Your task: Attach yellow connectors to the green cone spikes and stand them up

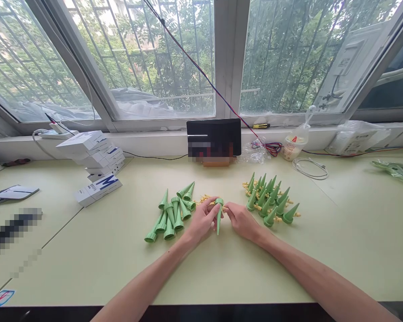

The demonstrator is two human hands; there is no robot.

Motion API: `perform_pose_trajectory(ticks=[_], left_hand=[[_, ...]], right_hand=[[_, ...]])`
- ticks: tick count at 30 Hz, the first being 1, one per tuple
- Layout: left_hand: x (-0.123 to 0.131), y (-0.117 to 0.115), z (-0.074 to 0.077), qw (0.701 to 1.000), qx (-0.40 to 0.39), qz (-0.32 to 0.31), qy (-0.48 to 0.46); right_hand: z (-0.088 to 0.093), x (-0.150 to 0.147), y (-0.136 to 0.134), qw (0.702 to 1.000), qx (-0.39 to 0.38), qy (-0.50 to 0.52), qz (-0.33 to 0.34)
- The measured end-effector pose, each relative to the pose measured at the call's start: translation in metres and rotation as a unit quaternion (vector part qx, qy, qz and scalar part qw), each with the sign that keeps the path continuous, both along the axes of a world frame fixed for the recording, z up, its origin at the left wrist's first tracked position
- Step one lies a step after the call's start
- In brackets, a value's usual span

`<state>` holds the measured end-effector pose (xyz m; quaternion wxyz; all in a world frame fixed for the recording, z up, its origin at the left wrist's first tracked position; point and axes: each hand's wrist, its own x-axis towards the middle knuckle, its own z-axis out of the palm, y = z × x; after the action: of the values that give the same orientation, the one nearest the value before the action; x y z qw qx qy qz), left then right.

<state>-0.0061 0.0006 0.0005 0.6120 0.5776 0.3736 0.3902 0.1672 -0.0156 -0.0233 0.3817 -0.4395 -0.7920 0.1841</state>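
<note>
My left hand [202, 220] is closed around the collar of a green plant watering spike [218, 220], whose tip points down toward me. On the spike's right side, my right hand [242, 221] pinches a small yellow valve [225, 209] at the collar; how far it sits in the collar I cannot tell. Left of my hands lies a loose heap of green spikes [169, 212] with no yellow parts showing on them. Small yellow valves [204, 198] lie partly hidden behind my left hand. To the right, several green spikes [269, 218] stand tip up with yellow valves through their collars.
White boxes [104, 154] are stacked at the back left. A dark-screened device [214, 138] stands at the back centre. A bagged cup [293, 145], a coiled white cable [310, 169] and a green item in plastic [396, 171] lie further right on the table [349, 250].
</note>
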Motion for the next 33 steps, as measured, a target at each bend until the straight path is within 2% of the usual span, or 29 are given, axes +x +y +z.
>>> perform_pose_trajectory(ticks=[6, 16, 33], left_hand=[[-0.0007, -0.0013, -0.0012, 0.998, 0.057, -0.013, 0.023], [-0.0028, -0.0026, 0.0037, 0.988, 0.129, 0.01, 0.09], [-0.0011, -0.005, 0.0071, 0.985, 0.136, 0.019, 0.102]], right_hand=[[-0.0022, 0.0009, 0.001, 1.0, 0.003, 0.018, -0.002], [-0.0063, 0.0019, 0.0017, 1.0, -0.006, 0.028, -0.01], [-0.0041, 0.0021, 0.0013, 0.999, -0.012, 0.042, -0.005]])
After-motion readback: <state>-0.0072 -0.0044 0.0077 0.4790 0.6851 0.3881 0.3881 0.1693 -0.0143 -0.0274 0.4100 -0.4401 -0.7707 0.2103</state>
